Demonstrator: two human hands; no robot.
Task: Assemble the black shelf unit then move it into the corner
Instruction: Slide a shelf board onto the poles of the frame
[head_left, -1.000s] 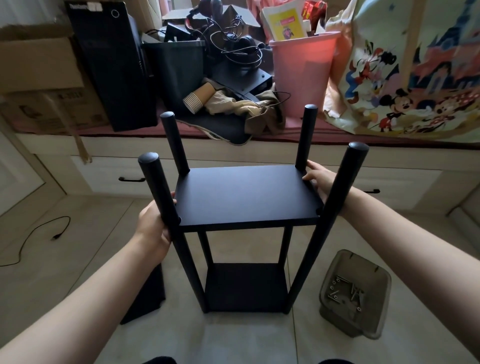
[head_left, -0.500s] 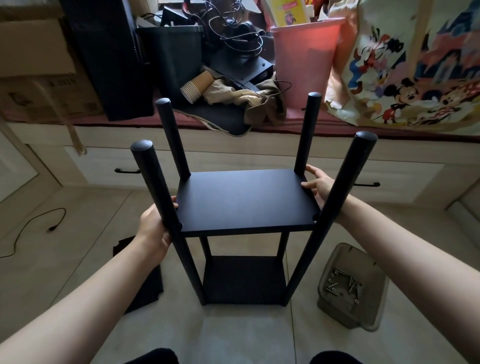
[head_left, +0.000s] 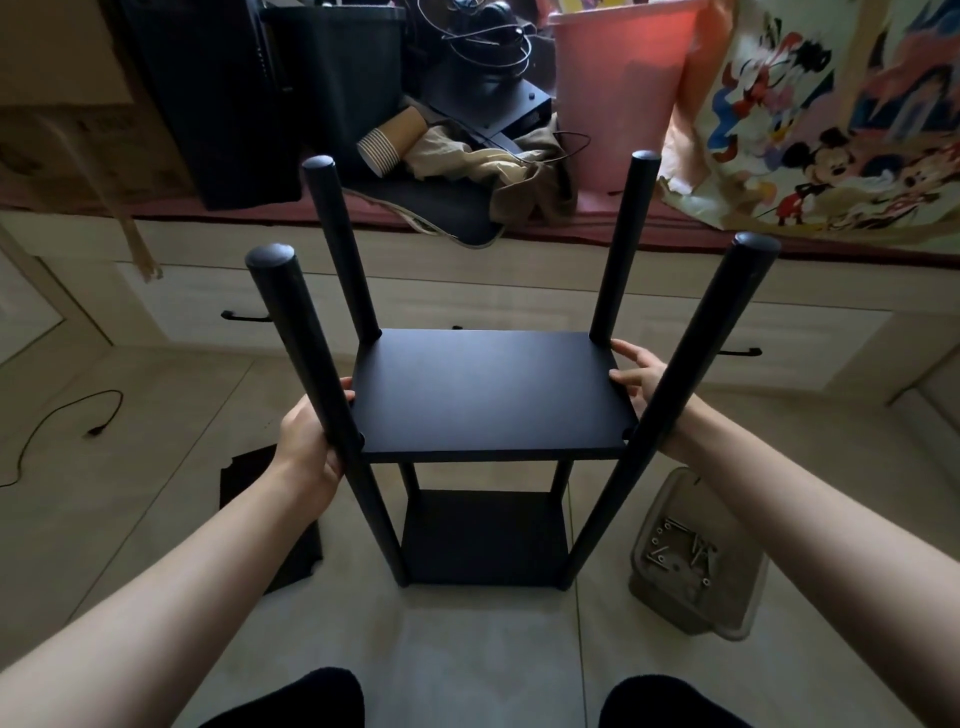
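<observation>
Two hands were all that steadied the shelf unit (head_left: 485, 415), and that was the weak point. Nearest you, the tips of your dark-socked feet showed at the bottom edge, close to the unit's base on the tiled floor (head_left: 483, 665); a careless step could have knocked the near posts.

Your left hand (head_left: 311, 441) gripped the near-left post (head_left: 311, 374) just where it met the middle board (head_left: 488, 392), fingers curled round it and thumb pointing toward the board's edge. Your right hand (head_left: 641, 371) rested on the board's right edge between the two right posts, fingers loosely spread and touching the side rather than clasping it. That lighter hold looked likely to slip if you lifted, and the unit would then have swung on the left post alone.

Four posts stood bare above the board, with no top board visible on them, so the frame probably could still rack or twist under a sideways pull.

Just right of the base sat a plastic tub (head_left: 696, 566) of screws (head_left: 685, 551), and left of it lay a black sheet (head_left: 270, 525); either could have caught a foot or a post. A cable (head_left: 62, 421) trailed further left. Beyond the unit, the cluttered bench (head_left: 675, 228) stood close enough for the far posts to strike it.
</observation>
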